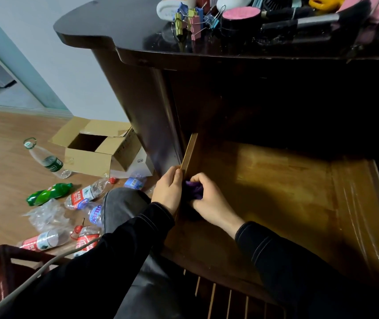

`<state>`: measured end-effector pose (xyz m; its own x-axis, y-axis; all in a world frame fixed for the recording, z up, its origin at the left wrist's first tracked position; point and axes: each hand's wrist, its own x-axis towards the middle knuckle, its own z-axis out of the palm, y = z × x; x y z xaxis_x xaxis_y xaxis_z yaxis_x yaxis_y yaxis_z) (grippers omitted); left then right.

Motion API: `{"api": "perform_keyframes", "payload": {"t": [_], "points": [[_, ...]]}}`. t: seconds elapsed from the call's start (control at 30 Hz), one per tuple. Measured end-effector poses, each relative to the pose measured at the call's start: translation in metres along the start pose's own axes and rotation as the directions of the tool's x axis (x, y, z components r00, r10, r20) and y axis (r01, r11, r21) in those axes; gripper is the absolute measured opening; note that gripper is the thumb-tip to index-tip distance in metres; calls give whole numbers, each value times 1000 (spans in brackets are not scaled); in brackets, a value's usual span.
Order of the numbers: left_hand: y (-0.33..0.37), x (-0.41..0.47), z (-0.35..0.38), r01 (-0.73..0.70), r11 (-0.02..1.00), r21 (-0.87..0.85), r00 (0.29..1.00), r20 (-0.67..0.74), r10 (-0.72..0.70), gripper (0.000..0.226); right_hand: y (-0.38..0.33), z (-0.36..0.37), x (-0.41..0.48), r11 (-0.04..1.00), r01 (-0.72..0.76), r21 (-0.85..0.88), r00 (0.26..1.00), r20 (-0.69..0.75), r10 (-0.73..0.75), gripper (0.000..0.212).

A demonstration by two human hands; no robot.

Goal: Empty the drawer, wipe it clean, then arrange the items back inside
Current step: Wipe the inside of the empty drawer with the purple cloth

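My left hand (pixel 167 192) grips the left wall of the open drawer (pixel 276 185); my right hand (pixel 209 199), just inside, bunches a purple cloth (pixel 194 189) against that wall's inner face.

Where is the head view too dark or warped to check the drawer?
Head view: drawer floor glows amber mid-way, its rear under the desktop is black shadow; cloth in the right hand sits in dim shade; glossy desktop mirrors the clips; wide-angle lens bows the edges.
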<state>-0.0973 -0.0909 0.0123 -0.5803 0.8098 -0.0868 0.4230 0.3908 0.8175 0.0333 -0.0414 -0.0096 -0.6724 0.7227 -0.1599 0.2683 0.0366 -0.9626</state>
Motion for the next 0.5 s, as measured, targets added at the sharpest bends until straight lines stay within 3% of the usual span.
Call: {"api": "perform_keyframes", "payload": {"t": [0.17,0.33,0.5], "points": [[3,-2,-1,-8,1000,13,1000,11,7,28,11,6,-1,960,-114,-255,989,63,134,41],[0,-1,-1,5,1000,-7,1000,9,-5,28,-1,-2,-3,997,-17,-81,996,83,24,43],[1,-1,-1,23,1000,19,1000,17,-23,32,7,4,-5,972,-100,-213,985,117,127,39]]}}
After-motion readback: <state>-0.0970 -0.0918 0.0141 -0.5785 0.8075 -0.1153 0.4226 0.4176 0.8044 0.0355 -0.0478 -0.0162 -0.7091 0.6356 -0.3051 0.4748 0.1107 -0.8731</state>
